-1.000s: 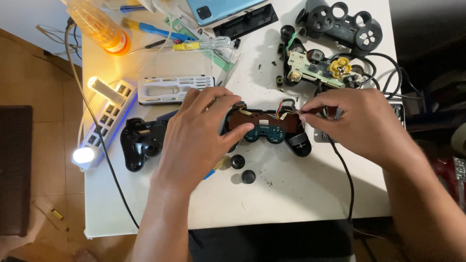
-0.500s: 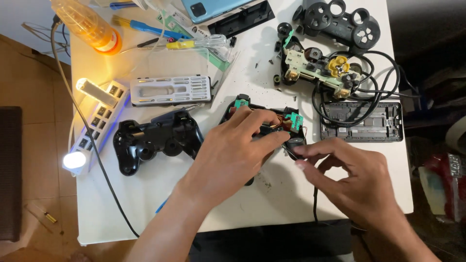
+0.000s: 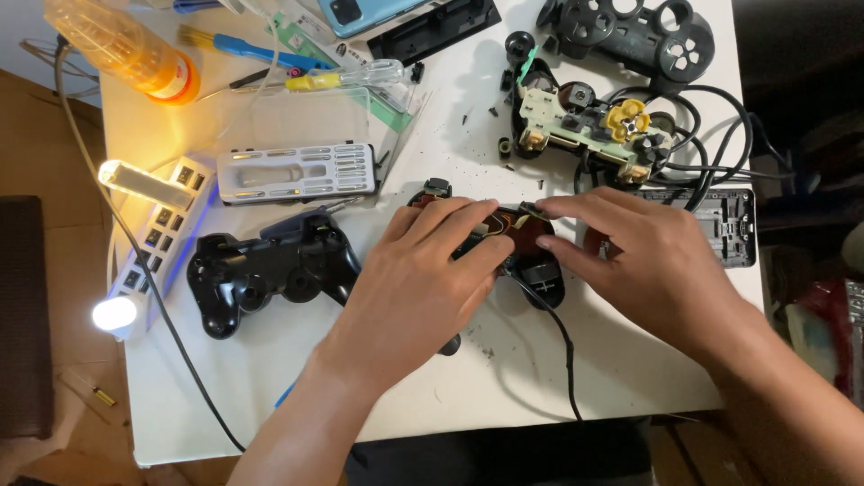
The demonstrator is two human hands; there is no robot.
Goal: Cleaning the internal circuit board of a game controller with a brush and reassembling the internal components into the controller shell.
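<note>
Over the opened controller point(image 3: 526, 256), right hand point(image 3: 648, 265) higher now.

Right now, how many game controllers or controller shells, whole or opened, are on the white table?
4: closed black controller at left; opened controller under both hands; stripped controller with yellow part above; empty black shell at top. Others may be hidden.

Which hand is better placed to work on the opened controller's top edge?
Right, probably: the right hand pinches at the top edge of the opened controller, while the left hand lies across its body, steadying it.
</note>
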